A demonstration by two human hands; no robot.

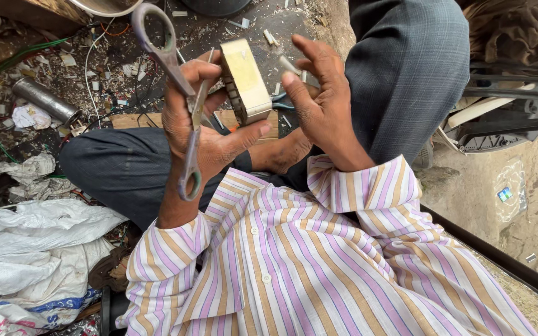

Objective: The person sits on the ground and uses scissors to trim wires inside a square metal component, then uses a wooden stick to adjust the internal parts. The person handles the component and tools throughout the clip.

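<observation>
My left hand [203,134] clamps two spanners [175,81] and props the cream metal block [245,79] at 12 o'clock on thumb and fingertips; right hand [319,99] spread beside it; block seems heavy, stiff, sharp-edged, so grip flat sides.

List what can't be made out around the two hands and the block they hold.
- Head view: the far faces of the yellowish block are turned away, and the left hand covers its lower edge.
- Head view: the scissors' blades run behind the left hand's fingers.
- Head view: the right hand hides what lies on the floor beneath it.
- Head view: the metal bowl is cut off by the top edge.
</observation>
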